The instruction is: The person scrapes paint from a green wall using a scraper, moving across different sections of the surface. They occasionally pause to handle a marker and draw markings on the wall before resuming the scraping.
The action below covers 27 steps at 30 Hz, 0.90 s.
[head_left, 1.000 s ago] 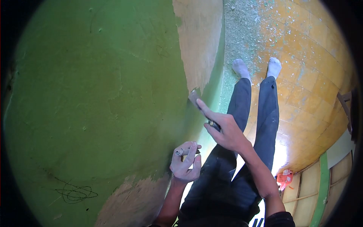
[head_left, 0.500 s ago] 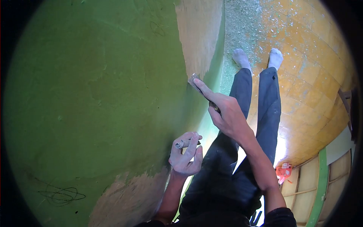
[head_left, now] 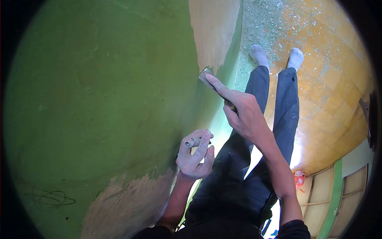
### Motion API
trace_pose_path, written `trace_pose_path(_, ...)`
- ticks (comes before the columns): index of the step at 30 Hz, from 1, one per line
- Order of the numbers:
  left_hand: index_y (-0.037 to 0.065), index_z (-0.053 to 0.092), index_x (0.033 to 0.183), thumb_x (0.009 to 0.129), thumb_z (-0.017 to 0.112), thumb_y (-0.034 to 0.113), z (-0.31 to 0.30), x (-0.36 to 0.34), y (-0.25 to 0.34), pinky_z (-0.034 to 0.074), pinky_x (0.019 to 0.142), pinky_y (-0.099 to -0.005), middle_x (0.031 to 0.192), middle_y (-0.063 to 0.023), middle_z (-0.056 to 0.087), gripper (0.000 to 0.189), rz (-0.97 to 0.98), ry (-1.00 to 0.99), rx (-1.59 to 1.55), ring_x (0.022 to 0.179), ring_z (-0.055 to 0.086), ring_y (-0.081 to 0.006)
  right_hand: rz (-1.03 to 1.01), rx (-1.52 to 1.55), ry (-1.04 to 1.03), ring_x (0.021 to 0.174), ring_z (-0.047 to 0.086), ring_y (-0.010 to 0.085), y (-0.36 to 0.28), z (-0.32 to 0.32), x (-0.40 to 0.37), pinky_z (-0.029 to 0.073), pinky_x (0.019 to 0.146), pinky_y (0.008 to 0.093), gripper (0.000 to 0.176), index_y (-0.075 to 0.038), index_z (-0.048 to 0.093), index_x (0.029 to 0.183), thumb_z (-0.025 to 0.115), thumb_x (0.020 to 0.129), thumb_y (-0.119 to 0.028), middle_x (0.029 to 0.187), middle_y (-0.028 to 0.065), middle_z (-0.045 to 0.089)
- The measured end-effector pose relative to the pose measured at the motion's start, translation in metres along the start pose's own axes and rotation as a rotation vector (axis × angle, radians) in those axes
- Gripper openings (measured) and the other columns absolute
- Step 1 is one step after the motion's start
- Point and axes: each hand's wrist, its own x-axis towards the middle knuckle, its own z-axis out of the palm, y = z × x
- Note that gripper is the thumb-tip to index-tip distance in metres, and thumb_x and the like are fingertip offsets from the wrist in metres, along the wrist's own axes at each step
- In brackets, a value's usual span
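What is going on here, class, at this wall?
A person stands close to a green wall. The right hand presses a scraper against the edge of a bare patch where paint is gone. The left hand holds a small rolled sheet beside the wall. Paint flakes litter the tiled floor by the feet.

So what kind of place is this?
Probably a room under renovation: the right hand presses a scraper to a green wall with bare patches, and paint flakes litter the yellow tiled floor.

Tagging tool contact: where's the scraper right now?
Head view, centre: the scraper is in the right hand, blade against the green wall at the bare patch's lower tip, above the left hand gripping a rolled sheet.
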Motion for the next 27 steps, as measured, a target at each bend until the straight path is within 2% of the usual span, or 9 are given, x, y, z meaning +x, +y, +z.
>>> trace_pose_path(4,-0.005,0.062,0.13,0.088,0.063,-0.003,-0.001,0.0,0.001,0.06,0.069,-0.0355,0.113,-0.024,0.06,0.042,0.001,-0.021,0.021,0.082,0.07,-0.0276,0.003,0.072,0.036,0.064,0.053,0.0375,-0.001,0.004,-0.001,0.049,0.071,0.0406,0.078,-0.02,0.045,0.153,0.05,0.079,0.006,0.079,0.0266,0.058)
trace_pose_path(10,-0.005,0.062,0.13,0.085,0.061,-0.009,0.0,-0.001,-0.002,0.061,0.068,-0.0331,0.114,-0.0244,0.06,0.045,0.022,-0.007,-0.001,0.083,0.07,-0.0275,0.032,0.086,0.044,0.061,0.054,0.0317,-0.003,0.012,-0.003,0.049,0.07,0.0383,0.077,-0.018,0.044,0.153,0.048,0.08,0.007,0.083,0.026,0.06)
trace_pose_path(12,-0.005,0.062,0.13,0.085,0.061,-0.009,-0.001,-0.004,-0.004,0.061,0.067,-0.0327,0.114,-0.0244,0.06,0.045,0.02,0.001,-0.012,0.083,0.07,-0.0274,-0.045,0.145,0.171,0.06,0.053,0.03,-0.004,0.02,0.005,0.049,0.069,0.0376,0.078,-0.018,0.044,0.153,0.047,0.08,0.007,0.083,0.0252,0.06)
trace_pose_path(16,-0.004,0.062,0.131,0.087,0.062,-0.008,0.0,-0.009,-0.007,0.061,0.068,-0.0332,0.114,-0.0242,0.059,0.044,0.013,0.005,-0.021,0.083,0.071,-0.0272,-0.033,0.008,0.165,0.06,0.054,0.0293,-0.009,0.007,0.018,0.049,0.069,0.0361,0.079,-0.018,0.044,0.153,0.047,0.078,0.008,0.087,0.0246,0.063)
trace_pose_path(22,-0.004,0.062,0.131,0.087,0.063,-0.006,-0.003,-0.007,-0.004,0.061,0.068,-0.0341,0.114,-0.0238,0.06,0.044,0.021,0.0,0.0,0.083,0.071,-0.0273,0.005,-0.036,0.066,0.062,0.053,0.0332,-0.008,0.006,0.003,0.048,0.068,0.039,0.081,-0.02,0.045,0.153,0.049,0.077,0.008,0.074,0.0233,0.054)
trace_pose_path(25,-0.004,0.062,0.131,0.087,0.063,-0.006,-0.002,-0.008,-0.004,0.061,0.068,-0.0343,0.114,-0.0241,0.06,0.044,0.005,-0.014,0.004,0.083,0.071,-0.0276,-0.019,0.011,0.105,0.061,0.051,0.0349,-0.008,0.01,0.0,0.048,0.068,0.0405,0.082,-0.021,0.044,0.154,0.05,0.077,0.008,0.07,0.0227,0.05)
trace_pose_path(27,-0.005,0.062,0.131,0.086,0.062,-0.007,0.0,-0.005,-0.004,0.061,0.067,-0.0342,0.113,-0.0244,0.06,0.044,-0.001,-0.008,-0.003,0.082,0.071,-0.0278,0.024,0.012,0.075,0.063,0.053,0.0358,-0.008,0.013,-0.004,0.048,0.069,0.0416,0.082,-0.022,0.044,0.154,0.05,0.077,0.008,0.071,0.0236,0.052)
